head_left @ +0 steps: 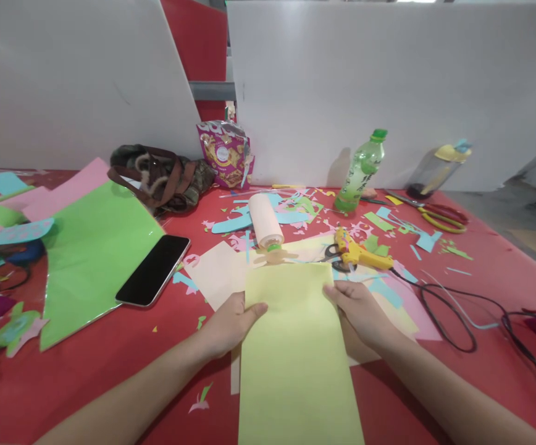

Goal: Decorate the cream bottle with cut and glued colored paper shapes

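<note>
A long sheet of yellow paper (296,346) runs from the middle of the view down past its bottom edge. My left hand (231,324) grips its left edge, thumb on top and fingers underneath. On the opposite edge my right hand (358,309) pinches the sheet near its far corner. Just beyond the sheet lies a paper-wrapped cylinder (266,221) with a green end toward me. A yellow glue gun (363,254) rests to the right of it, and black-handled scissors (335,258) lie partly hidden beside the gun.
Paper scraps litter the red table (194,364). To the left are a black-screened phone (153,271) and green sheets (92,259). A snack bag (225,154), a cloth bag (166,179) and a green bottle (361,172) stand behind. A black cord (448,290) and red-yellow scissors (444,217) lie right.
</note>
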The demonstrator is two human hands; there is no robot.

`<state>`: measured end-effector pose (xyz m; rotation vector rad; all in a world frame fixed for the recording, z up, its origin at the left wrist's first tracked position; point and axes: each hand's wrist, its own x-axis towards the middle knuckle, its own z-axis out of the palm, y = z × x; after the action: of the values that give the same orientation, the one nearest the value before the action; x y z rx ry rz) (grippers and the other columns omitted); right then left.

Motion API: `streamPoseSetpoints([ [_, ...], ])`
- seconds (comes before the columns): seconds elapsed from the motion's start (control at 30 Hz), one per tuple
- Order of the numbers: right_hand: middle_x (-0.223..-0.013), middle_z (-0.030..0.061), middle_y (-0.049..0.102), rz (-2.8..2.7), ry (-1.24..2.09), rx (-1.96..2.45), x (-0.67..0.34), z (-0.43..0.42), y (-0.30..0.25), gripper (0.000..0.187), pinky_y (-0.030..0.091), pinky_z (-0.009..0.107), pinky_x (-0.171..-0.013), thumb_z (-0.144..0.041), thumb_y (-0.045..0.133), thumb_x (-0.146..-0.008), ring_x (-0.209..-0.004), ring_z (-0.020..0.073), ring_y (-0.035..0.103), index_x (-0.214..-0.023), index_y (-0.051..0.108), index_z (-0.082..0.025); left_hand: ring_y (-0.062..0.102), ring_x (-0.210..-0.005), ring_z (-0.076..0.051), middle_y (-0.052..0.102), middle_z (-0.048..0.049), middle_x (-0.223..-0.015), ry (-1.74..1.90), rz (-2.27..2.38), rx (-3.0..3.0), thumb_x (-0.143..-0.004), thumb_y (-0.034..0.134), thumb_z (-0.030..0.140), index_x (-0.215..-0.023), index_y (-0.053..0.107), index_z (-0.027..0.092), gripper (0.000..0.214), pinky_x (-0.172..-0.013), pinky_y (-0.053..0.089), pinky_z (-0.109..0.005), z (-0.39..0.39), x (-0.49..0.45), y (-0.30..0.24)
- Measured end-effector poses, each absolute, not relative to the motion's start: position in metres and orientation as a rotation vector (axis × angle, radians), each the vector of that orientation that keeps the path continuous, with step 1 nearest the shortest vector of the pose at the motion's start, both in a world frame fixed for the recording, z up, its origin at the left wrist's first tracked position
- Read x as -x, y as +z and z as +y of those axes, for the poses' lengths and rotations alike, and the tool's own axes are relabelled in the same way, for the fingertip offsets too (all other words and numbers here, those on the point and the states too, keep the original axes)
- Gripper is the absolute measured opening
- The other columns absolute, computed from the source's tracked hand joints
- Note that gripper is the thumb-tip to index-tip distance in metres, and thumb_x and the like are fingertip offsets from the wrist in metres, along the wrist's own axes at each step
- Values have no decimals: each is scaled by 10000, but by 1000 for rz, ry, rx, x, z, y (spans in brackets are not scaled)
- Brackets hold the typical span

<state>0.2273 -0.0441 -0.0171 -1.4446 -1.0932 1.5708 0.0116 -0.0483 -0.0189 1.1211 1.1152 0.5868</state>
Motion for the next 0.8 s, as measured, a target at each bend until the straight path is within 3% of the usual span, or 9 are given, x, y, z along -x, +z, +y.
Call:
streamPoseSetpoints([
  [0.17,-549,-17,583,-1144,1562,1394,-230,-43,-21,278,416,261,-509,-427,642,-600,-475,123,517,-634,534,-173,632,-771,-235,683,-99,-844,521,1169,-1158,-732,518,415,-1050,550,87,458,-655,472,-297,-47,-10,-18],
  [0.27,-461,-31,502,-1180,1441,1495,-232,-42,-25,325,353,230,-436,-469,583,-643,-413,94,434,-547,488,-174,630,-776,-244,688,-92,-775,502,1176,-1179,-729,519,416,-1014,570,80,444,-659,468,-299,-46,-9,-20],
  [0.47,-434,-76,372,-1160,1346,1508,-231,-39,-22,346,291,201,-417,-450,639,-566,-404,59,336,-521,426,-182,628,-782,-239,688,-86,-815,495,1174,-1237,-735,508,407,-1038,578,96,440,-682,463,-293,-46,-11,-17],
  [0.57,-424,-78,331,-1146,1299,1509,-231,-38,-21,374,278,200,-410,-478,597,-599,-397,52,303,-483,401,-181,626,-784,-240,684,-90,-847,478,1166,-1277,-743,495,405,-1046,579,100,438,-691,463,-300,-47,-11,-16],
  [0.8,-488,-45,472,-1115,1315,1457,-236,-37,-25,279,324,204,-408,-418,637,-596,-415,72,398,-615,507,-172,609,-851,-258,661,-102,-947,463,1122,-1297,-744,490,406,-1083,557,100,461,-726,460,-324,-47,-10,-18],
])
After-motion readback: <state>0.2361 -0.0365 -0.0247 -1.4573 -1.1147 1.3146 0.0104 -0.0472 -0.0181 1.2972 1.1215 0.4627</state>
